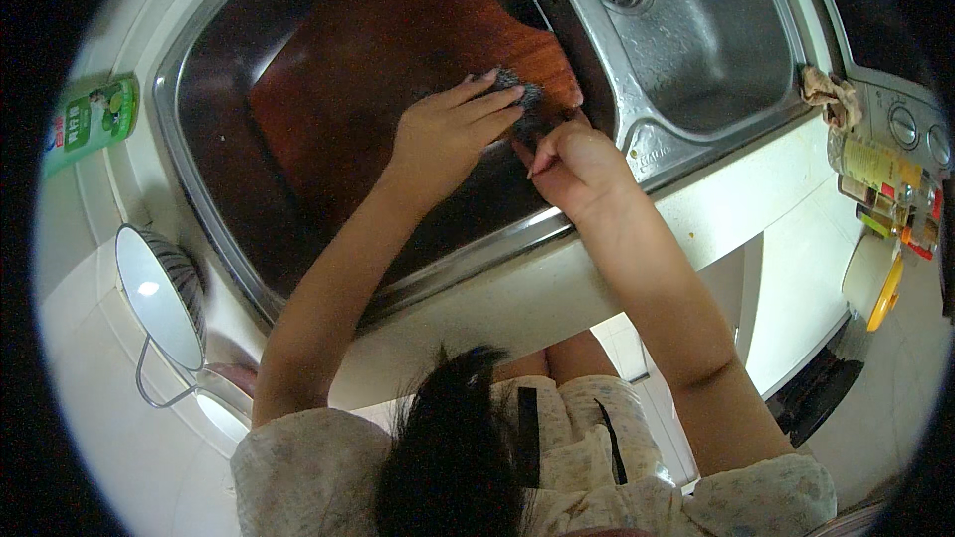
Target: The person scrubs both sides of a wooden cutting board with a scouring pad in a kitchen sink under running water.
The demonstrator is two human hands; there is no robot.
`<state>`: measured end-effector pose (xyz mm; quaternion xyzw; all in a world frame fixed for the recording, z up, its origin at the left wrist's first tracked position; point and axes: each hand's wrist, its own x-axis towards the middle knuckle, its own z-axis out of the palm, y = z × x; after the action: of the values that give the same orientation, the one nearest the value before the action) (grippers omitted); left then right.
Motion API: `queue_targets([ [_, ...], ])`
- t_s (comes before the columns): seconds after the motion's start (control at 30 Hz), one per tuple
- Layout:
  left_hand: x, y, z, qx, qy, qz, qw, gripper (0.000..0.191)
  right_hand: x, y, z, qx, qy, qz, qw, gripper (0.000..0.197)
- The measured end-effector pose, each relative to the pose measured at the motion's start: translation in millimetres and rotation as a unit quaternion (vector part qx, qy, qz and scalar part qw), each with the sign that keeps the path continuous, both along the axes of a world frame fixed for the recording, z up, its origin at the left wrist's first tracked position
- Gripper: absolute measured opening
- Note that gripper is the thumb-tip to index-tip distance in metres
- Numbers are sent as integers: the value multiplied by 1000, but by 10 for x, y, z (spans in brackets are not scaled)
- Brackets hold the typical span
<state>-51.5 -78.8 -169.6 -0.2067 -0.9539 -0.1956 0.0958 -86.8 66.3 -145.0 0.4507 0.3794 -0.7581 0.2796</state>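
A reddish-brown wooden board [358, 37], likely a cutting board, lies in the larger basin of a steel double sink [477, 257]. It has a cut-out near its upper right end. My left hand [451, 119] presses a dark grey scouring pad [528, 93] onto the board, its fingers spread over the pad. My right hand [578, 160] is at the lower right corner of the board, its fingers curled around the edge by the pad. Its fingertips are partly hidden, and shadow covers the lower part of the basin.
The smaller steel basin [671, 60] with its drain is at right. A crumpled cloth [832, 97] lies by the stove knobs, above several bottles [888, 179] and a yellow-handled container [869, 276]. At left are a green bottle [97, 119] and a white-lined cup or bowl [160, 298].
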Motion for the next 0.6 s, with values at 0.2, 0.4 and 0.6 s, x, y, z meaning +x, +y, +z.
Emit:
queue_targets([
  [0.2,-314,292,68,37,34,-70,996,25,8,206,-371,-89,28,90,992,32],
  [0.4,-92,-128,14,-22,-9,-95,995,17,20,35,-15,-49,37,33,998,65],
  [0.6,-169,-52,38,-7,17,-75,997,20,26,37,18,-41,61,38,997,70],
])
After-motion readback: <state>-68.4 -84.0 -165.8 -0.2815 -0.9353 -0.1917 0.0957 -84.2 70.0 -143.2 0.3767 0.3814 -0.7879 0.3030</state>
